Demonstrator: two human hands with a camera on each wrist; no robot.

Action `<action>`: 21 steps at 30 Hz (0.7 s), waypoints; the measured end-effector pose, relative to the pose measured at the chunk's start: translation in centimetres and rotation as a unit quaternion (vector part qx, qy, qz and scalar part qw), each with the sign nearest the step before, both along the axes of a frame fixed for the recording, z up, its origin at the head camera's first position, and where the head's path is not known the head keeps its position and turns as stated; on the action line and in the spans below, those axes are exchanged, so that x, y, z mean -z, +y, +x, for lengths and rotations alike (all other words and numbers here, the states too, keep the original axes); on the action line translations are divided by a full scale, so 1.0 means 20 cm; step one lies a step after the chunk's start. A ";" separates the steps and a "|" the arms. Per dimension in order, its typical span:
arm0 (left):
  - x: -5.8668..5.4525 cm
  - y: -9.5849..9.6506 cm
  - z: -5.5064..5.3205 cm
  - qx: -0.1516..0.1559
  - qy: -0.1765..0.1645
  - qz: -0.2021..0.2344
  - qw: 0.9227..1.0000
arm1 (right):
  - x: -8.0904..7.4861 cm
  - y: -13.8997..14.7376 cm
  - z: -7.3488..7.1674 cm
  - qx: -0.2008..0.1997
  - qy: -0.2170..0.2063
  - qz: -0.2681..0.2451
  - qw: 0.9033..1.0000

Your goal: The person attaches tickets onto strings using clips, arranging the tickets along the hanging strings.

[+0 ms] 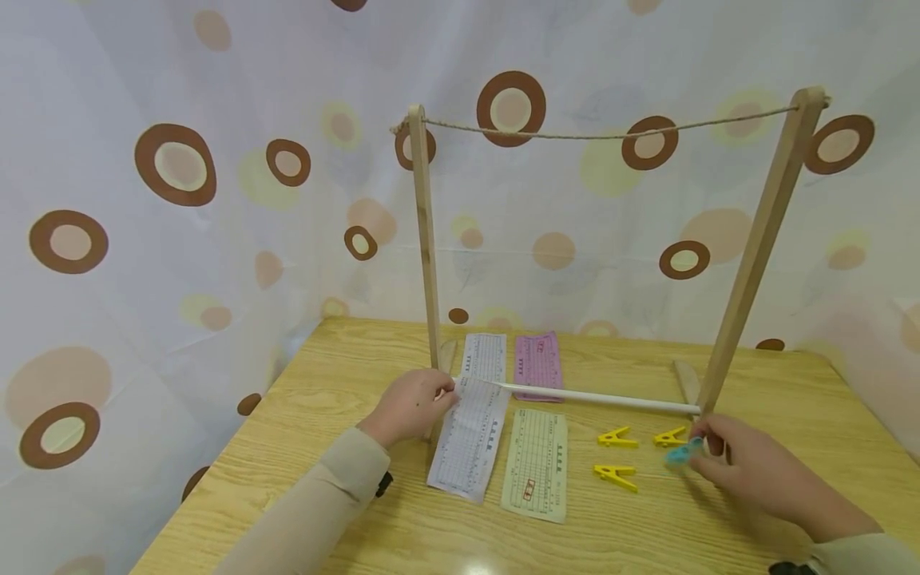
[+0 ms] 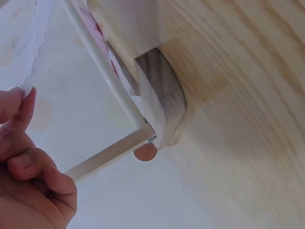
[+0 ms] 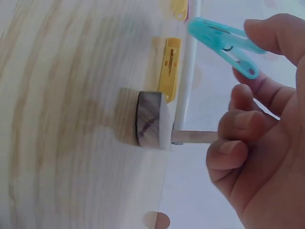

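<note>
My left hand (image 1: 417, 407) pinches the upper left corner of a printed white paper slip (image 1: 470, 439) between thumb and forefinger. In the left wrist view the slip (image 2: 35, 43) hangs up from the fingertips, its edge seen narrowly. At the right, my right hand (image 1: 762, 467) holds a light blue clothespin (image 3: 214, 38) by its handle ends, thumb on one and forefinger on the other. Behind the held slip lies a second pale printed slip (image 1: 485, 355). A pink slip (image 1: 537, 363) and a pale green slip (image 1: 535, 467) are on the table nearby.
A wooden stand has a left post (image 1: 426, 239), a right post (image 1: 758, 239), a twine line (image 1: 589, 136) strung between their tops and a white rod (image 1: 611, 398) low across. Three yellow clothespins (image 1: 616, 477) lie on the wooden table (image 1: 302, 447). A patterned curtain (image 1: 237, 263) hangs behind.
</note>
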State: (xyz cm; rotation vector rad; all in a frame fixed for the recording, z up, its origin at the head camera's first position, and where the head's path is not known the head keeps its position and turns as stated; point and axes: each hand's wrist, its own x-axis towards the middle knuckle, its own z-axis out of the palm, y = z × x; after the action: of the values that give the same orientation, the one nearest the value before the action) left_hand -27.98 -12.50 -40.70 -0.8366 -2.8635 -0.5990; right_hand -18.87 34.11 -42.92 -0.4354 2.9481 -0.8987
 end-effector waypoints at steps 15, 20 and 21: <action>-0.17 0.14 0.11 0.041 0.015 0.063 0.997 | -0.17 -0.05 0.04 0.016 0.129 -0.054 0.990; -0.24 0.20 0.13 0.075 0.054 0.066 0.994 | -0.27 -0.06 0.05 0.025 0.158 -0.046 0.986; -0.25 0.21 0.13 0.081 0.064 0.064 0.993 | -0.29 -0.06 0.06 0.026 0.162 -0.043 0.985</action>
State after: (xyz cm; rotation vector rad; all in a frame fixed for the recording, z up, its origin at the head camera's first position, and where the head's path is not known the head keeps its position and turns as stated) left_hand -25.31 -8.40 -35.62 -1.0535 -2.6286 -0.7093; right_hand -17.77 32.98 -37.06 -0.5608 3.2345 -1.0576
